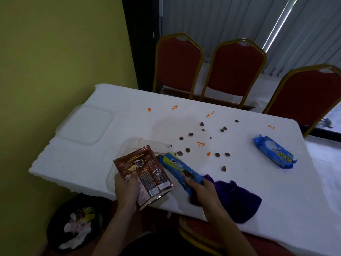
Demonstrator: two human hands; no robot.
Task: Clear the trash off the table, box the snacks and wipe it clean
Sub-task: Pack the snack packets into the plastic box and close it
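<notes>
Left hand is gripping a brown foil snack pouch, thumb on front, over a clear plastic box at the white table's near edge — right hand is clutching a blue cookie pack just beside a purple cloth. Brown crumbs & orange smears are lying mid-table

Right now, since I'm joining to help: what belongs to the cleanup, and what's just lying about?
Job: brown pouch, cookie pack, far blue pack, clear box, lid, crumbs, orange smears, purple cloth, trash bin.
Just there: red chairs, blinds.
</notes>
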